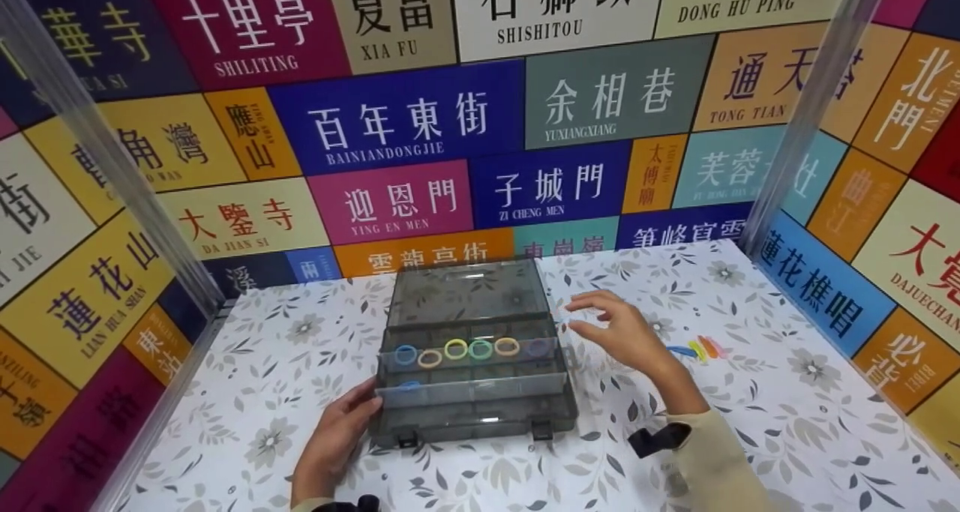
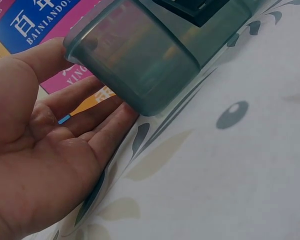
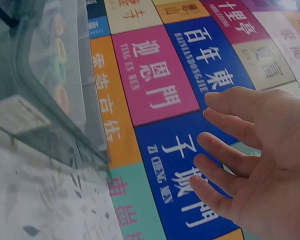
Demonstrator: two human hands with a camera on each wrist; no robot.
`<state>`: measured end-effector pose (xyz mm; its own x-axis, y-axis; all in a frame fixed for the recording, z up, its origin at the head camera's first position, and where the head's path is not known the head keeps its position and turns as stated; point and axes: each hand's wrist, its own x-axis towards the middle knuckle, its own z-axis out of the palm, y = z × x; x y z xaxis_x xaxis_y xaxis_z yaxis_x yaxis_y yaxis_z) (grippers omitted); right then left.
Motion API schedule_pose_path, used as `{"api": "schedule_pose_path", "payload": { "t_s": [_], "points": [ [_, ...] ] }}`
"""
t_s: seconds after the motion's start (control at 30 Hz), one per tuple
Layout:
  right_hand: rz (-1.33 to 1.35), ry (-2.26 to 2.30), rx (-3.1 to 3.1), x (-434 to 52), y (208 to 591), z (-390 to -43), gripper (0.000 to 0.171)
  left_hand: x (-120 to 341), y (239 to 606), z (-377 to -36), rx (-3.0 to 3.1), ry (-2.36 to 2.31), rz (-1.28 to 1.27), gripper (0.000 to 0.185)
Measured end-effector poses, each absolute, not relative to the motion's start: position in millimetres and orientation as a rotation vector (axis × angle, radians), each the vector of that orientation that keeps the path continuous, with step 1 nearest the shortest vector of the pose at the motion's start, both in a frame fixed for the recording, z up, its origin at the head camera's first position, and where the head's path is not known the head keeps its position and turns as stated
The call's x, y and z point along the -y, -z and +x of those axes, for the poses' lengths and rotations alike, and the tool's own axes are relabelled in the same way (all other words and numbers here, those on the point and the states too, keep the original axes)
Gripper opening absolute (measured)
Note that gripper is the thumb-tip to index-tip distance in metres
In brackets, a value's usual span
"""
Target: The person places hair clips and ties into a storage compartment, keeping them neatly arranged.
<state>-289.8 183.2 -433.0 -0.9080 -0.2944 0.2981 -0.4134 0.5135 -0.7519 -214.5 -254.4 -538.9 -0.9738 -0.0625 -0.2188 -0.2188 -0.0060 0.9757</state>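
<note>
A dark translucent plastic storage box stands on the table with its lid raised at the back. Several coloured rings, among them a green ring, line its upper tray. One blue ring sits in the tier below. My left hand touches the box's left side near the front corner, thumb by the rim and fingers lower down in the left wrist view. Beyond the box's right side, my right hand hovers with fingers spread and slightly bent. Nothing shows between those fingers in the right wrist view.
A small group of coloured pieces, blue, yellow, orange and pink, lies on the table right of my right forearm. The table wears a leaf-patterned white cloth. Behind rises a wall of colourful sign panels, with clear posts at both corners.
</note>
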Motion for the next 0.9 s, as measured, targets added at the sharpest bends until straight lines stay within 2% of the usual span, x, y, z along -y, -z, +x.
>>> {"api": "schedule_pose_path", "payload": {
  "t_s": [0.5,0.9],
  "points": [
    [0.41,-1.269,2.606,-251.0,442.9,-292.8,0.035,255.6,538.5,-216.6,-2.138,-2.123,-0.319,0.061],
    [0.069,-1.303,2.66,-312.3,465.4,-295.2,0.048,255.0,538.3,-215.0,-2.154,-2.128,-0.306,0.061]
  ]
}}
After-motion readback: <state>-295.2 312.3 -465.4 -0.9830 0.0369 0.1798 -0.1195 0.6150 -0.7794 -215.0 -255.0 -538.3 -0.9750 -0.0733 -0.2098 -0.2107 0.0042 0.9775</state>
